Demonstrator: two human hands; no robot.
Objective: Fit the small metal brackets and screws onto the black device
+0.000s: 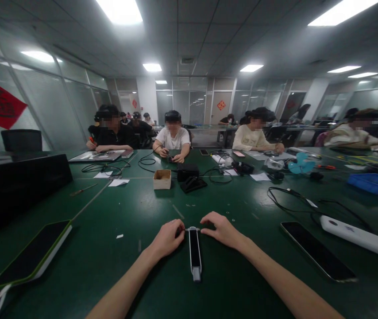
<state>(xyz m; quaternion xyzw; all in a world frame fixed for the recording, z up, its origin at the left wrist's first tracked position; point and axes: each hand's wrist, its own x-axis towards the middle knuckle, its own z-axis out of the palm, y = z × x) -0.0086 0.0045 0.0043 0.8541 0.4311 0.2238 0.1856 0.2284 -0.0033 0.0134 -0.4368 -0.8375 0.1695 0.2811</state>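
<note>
A slim black-and-silver device (pixel 194 253) lies lengthwise on the green table (pixel 116 266) right in front of me. My left hand (pixel 168 238) rests curled beside its far end, fingertips pinched against the device's top left corner. On the other side my right hand (pixel 220 229) has its fingers bent down onto the table, touching the top right corner. What the fingertips pinch, if anything, is too small to see.
A phone in a green case (pixel 32 254) lies at the left, a dark phone (pixel 317 256) and a white power bank (pixel 358 237) with a black cable at the right. A small cardboard box (pixel 162 179) and black gear (pixel 189 177) sit mid-table. Several people sit along the far side.
</note>
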